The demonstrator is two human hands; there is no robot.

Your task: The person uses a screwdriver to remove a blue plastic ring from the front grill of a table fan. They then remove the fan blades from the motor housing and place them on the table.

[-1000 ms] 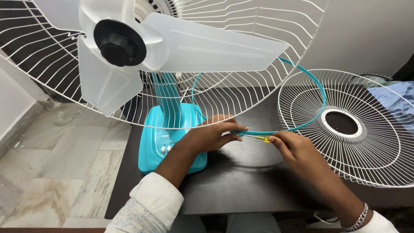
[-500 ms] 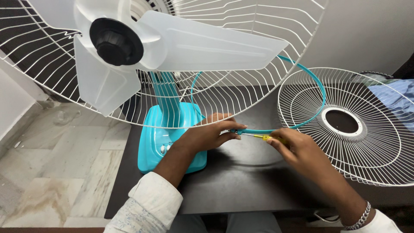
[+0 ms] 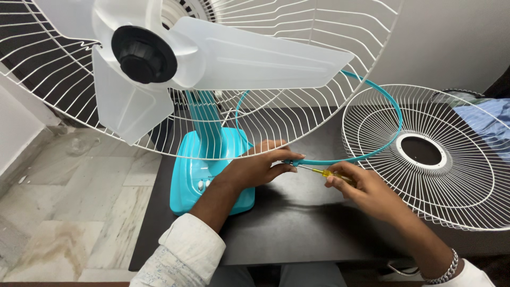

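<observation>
A room in a home, it seems: a marble-tiled floor [image 3: 69,212] left of the fingers, a plain painted wall [image 3: 451,37] above them, a dark table [image 3: 297,223] beneath, and blue bedding [image 3: 486,122] to their right.

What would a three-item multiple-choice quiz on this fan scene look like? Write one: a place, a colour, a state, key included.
1. Where does the loose wire guard lie?
A. on the dark table, right of the hands
B. on the marble floor
C. on the fan's front

2. What colour is the fan base?
A. white
B. turquoise
C. black

3. What is the right hand doing?
A. resting open on the table
B. gripping a blade
C. holding a yellow-handled screwdriver to the ring

Key: 1 A, the guard lies flat on the table at right. 2 B, the base matches the turquoise ring. 3 C, the screwdriver tip meets the ring where the left hand pinches it.
</observation>
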